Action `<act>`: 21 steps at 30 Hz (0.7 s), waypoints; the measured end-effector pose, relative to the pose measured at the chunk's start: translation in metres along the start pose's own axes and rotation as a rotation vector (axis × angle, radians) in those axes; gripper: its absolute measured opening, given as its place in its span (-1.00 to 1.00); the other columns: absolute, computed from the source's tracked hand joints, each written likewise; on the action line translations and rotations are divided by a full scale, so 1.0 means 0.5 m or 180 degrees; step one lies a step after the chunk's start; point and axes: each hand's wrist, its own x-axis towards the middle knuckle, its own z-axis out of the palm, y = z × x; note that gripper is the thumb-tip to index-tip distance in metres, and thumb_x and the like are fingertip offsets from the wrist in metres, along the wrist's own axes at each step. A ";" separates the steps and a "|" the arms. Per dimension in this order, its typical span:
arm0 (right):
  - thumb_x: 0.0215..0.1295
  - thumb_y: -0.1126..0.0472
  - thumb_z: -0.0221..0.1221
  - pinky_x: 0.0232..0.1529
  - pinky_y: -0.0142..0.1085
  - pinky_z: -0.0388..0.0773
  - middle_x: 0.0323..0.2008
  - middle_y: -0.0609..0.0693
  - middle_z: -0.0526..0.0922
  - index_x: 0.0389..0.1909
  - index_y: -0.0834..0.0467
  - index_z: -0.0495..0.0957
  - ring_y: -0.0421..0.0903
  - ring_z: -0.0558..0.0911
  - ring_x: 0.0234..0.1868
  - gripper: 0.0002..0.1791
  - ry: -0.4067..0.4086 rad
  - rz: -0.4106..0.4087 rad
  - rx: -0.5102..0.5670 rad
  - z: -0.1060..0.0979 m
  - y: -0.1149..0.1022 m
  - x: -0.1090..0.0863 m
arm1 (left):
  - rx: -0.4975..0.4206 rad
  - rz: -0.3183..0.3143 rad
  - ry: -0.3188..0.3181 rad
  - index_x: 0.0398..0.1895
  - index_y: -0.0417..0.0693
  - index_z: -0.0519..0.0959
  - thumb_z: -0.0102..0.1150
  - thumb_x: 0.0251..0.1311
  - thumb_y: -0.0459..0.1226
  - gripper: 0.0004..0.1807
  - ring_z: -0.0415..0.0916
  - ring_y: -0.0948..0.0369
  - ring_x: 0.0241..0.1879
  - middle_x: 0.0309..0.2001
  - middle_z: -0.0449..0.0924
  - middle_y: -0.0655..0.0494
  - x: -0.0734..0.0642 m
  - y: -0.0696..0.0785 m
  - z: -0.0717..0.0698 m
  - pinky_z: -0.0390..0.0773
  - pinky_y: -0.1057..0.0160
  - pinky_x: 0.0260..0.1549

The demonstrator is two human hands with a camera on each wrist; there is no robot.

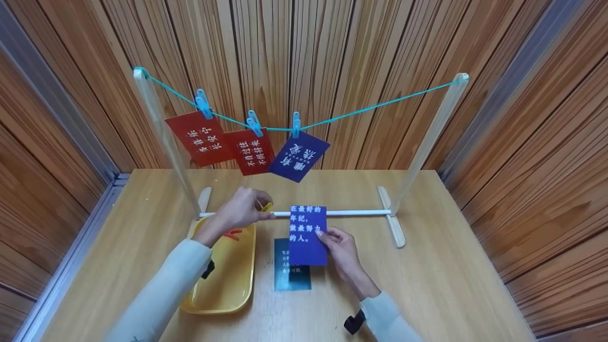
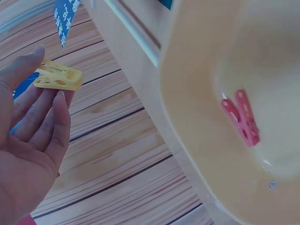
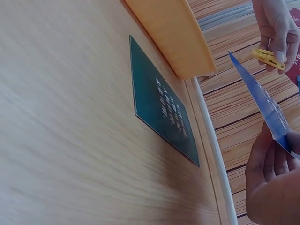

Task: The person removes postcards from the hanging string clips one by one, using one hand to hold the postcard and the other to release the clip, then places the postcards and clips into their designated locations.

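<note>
Between thumb and fingers, my left hand (image 1: 244, 209) pinches a yellow clothespin (image 2: 58, 77) above the far end of the yellow tray (image 1: 251, 285). My right hand (image 1: 343, 251) holds a blue card (image 1: 308, 237) with white writing by its right edge, upright and facing me. Under it on the table lies a dark green card (image 1: 289, 280), partly hidden by the blue one. A red clothespin (image 2: 243, 119) lies inside the tray. Behind the hands, two red cards (image 1: 199, 140) and another blue card (image 1: 299, 156) hang from a green string (image 1: 380, 104) by light blue clothespins (image 1: 296, 124).
The string runs between two wooden posts (image 1: 434, 137) standing on feet at the left and right of the table (image 1: 427, 294). A white rod (image 1: 356, 213) joins the posts low down. Wood-striped panels (image 1: 380, 47) enclose the back and sides.
</note>
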 end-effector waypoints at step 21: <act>0.39 0.12 0.39 -0.08 -0.39 0.73 -0.14 0.08 0.85 0.05 0.25 0.73 -0.18 0.78 -0.20 -0.66 -0.0172 0.0102 -0.0549 0.036 0.033 -0.017 | 0.0260 -0.0585 -0.0532 -0.01 -0.07 0.67 0.53 0.18 -0.28 -0.67 0.60 0.14 -0.26 -0.17 0.68 0.02 -0.043 -0.059 0.001 0.74 0.22 -0.24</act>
